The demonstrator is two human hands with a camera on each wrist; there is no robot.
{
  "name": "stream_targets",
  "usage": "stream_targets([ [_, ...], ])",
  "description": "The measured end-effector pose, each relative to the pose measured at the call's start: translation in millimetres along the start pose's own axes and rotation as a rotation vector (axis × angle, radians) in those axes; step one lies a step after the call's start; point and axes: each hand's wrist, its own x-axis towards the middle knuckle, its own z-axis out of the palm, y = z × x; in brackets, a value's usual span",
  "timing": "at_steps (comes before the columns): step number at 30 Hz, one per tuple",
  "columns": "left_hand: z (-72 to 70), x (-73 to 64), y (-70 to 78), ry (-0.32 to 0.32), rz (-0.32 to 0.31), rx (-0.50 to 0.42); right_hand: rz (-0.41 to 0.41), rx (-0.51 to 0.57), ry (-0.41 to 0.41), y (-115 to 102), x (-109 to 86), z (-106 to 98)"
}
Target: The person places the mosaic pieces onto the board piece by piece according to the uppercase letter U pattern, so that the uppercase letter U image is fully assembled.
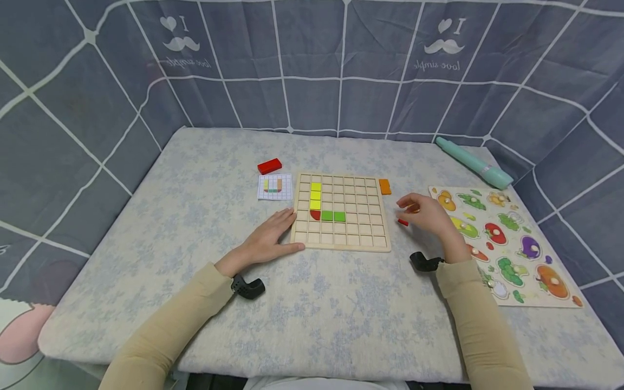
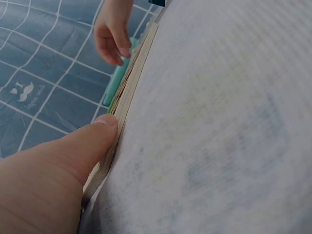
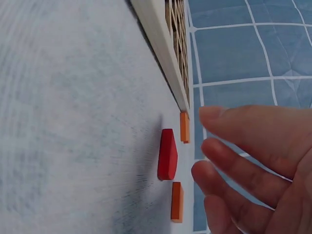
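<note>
Though apart, right hand near block

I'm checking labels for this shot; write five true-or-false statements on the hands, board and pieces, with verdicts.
1. The left hand touches the grid board. True.
2. The small red piece is in the right hand. False: it lies on the table near that hand.
3. Two green squares lie on the grid board. True.
4. The picture card lies right of the grid board. False: it lies left.
5. A red block lies beyond the picture card. True.
</note>
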Motion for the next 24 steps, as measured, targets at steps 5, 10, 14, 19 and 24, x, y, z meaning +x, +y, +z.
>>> stream_targets([
  [5, -0.8, -0.2, 1.3, 0.005, 0.003, 0.0, 0.061, -0.041, -0.009, -2.6, 0.7, 2.6],
  [10, -0.6, -0.5, 0.6, 0.005, 0.0, 0.007, 0.089, -0.029, -0.031, -2.4, 2.1, 6.9],
  [14, -0.3, -0.3, 0.2, 0.005, 0.0, 0.007, 0.079, -0.028, -0.038, -0.4, 2.3, 8.6],
  [19, 0.8, -0.2, -1.3, 0.001, -0.008, 0.012, 0.061, -0.028, -0.037, 1.2, 1.7, 8.8],
  [24, 1.7, 0.5, -2.8, 0.006, -0.004, 0.013, 0.045, -0.009, -0.03, 1.8, 1.6, 9.0],
])
